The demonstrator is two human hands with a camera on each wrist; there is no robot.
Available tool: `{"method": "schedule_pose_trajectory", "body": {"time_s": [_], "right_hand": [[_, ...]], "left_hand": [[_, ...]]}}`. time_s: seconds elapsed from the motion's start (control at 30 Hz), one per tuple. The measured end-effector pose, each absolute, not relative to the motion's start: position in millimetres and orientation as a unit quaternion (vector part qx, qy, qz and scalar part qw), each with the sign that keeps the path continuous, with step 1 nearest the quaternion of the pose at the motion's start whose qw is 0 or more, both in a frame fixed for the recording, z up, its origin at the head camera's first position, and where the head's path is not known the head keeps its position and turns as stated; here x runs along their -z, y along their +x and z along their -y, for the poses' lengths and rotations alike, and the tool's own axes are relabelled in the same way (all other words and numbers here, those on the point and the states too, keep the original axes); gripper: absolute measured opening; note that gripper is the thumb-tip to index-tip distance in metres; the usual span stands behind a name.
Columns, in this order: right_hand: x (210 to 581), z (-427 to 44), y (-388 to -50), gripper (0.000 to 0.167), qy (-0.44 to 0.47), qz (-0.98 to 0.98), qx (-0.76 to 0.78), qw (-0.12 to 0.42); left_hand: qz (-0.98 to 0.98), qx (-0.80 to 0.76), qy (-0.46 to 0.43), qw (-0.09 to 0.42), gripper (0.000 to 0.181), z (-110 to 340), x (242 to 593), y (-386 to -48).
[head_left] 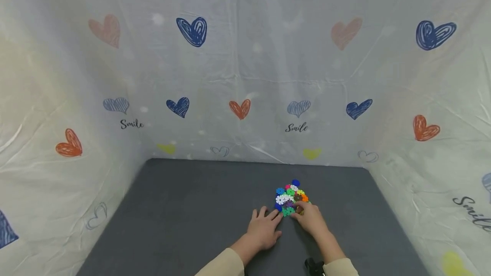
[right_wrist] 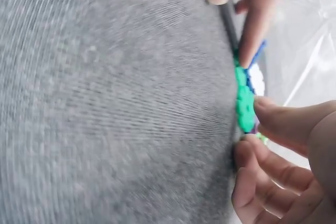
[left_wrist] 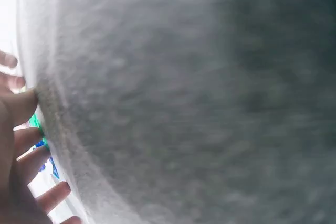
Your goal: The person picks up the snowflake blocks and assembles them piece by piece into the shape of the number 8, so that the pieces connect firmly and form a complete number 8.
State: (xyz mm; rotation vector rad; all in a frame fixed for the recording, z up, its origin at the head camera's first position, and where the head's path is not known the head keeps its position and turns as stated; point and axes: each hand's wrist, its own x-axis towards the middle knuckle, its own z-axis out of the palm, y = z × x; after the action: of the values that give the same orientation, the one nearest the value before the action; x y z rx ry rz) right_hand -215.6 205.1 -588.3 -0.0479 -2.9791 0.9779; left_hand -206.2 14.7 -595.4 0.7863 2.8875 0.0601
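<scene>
A small heap of flower-shaped plastic building discs (head_left: 290,191) in several colours lies on the dark table. My left hand (head_left: 264,229) rests palm down at its near left side, fingers spread, one fingertip at a blue disc (head_left: 278,207). My right hand (head_left: 311,219) is at the near right side of the heap. Its thumb and index finger are bent together around a disc, beside the green discs (right_wrist: 244,106) and a purple disc (head_left: 289,203). The fingers partly hide it, so its colour is unclear. Part of the left hand (left_wrist: 23,156) shows in the left wrist view.
The dark grey table (head_left: 184,207) extends on both sides of the heap. A pale curtain (head_left: 238,62) printed with hearts encloses its back and sides. Near the right sleeve is a small black object (head_left: 314,266).
</scene>
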Motion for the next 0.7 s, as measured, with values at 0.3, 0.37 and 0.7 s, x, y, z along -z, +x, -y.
{"method": "schedule_pose_trajectory", "body": {"time_s": [0.3,0.37,0.7], "right_hand": [[594,-201,-219,0.028,-0.060,0.953,-0.296,-0.003],[595,-200,-221,0.032,-0.070,0.953,-0.296,-0.005],[600,-202,-227,0.025,-0.089,0.943,-0.320,-0.014]], "left_hand": [[-0.957,-0.015,0.288,-0.018,0.025,-24,594,-210],[-0.959,-0.011,0.282,-0.016,0.026,-28,594,-211],[-0.971,-0.177,0.147,0.059,0.027,-39,590,-211]]}}
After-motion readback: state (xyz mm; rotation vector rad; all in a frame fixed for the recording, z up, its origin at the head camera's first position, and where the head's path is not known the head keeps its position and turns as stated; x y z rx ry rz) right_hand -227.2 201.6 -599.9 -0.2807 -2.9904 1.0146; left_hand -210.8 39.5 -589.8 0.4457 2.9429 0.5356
